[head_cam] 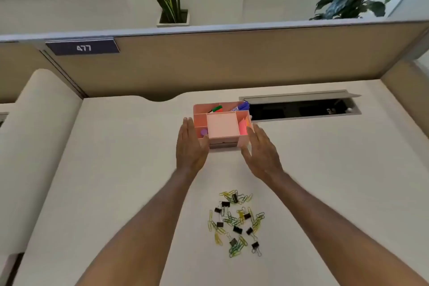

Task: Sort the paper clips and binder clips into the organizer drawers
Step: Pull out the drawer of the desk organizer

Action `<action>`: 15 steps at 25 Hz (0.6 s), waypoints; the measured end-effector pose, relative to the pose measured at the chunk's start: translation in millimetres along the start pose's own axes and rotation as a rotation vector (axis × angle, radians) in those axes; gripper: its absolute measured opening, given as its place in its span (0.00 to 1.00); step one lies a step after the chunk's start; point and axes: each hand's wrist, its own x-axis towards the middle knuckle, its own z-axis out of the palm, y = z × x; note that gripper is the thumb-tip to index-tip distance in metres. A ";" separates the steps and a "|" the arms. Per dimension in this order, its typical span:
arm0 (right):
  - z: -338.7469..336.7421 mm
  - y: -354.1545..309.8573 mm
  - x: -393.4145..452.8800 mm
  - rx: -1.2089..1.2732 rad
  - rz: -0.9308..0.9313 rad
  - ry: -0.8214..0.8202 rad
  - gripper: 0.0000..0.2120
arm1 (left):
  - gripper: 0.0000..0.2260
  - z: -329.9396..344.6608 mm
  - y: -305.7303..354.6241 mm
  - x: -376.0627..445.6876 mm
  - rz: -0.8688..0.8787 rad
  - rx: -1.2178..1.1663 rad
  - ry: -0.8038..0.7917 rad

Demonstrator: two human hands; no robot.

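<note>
On the desk (120,169), both open hands seemingly flank the pink organizer (222,126), fingers released.

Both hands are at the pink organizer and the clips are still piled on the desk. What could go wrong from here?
1. The left hand and right hand flank the organizer; pulling it closer could plough into the mixed pile of clips and scatter it.
2. Tilting it could spill the markers and the sticky notes that stand loose in its top.
3. The open cable slot sits right beside the organizer; small items could drop in.
</note>
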 end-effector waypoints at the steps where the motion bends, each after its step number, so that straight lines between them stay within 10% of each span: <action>1: 7.1 1.1 2.6 0.008 0.012 -0.009 0.30 | 0.29 5.5 0.5 4.2 -0.044 -0.103 0.006; 8: 31.2 -2.8 3.3 0.243 0.106 0.052 0.30 | 0.23 26.8 -14.1 14.7 -0.223 -0.551 0.004; 15: 40.7 -49.4 5.8 1.391 0.926 0.175 0.18 | 0.25 45.6 -23.4 17.7 -0.342 -0.703 0.020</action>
